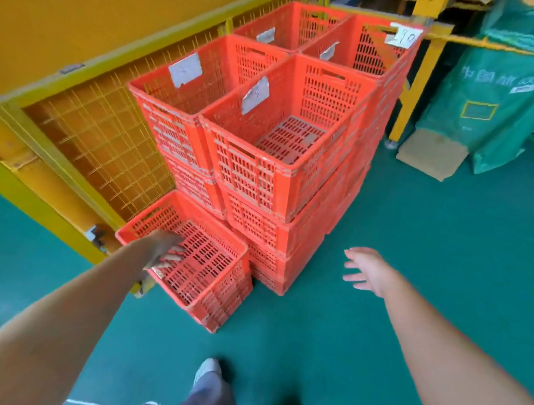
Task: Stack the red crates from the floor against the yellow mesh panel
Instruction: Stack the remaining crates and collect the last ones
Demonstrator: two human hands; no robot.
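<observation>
Single red crate [221,298] sits on the green floor [392,347], just beside the yellow mesh panel [101,138] and touching the base of the stacked crates [262,175]. Left hand [165,251] is on its near-left rim with fingers over the edge; too blurred to tell if it's clenched. Right hand [364,268] is released, fingers spread, holding nothing. The crate is empty slotted plastic: likely light, stiff and not fragile. Best taken by the rim or handle slots on opposite sides.
</observation>
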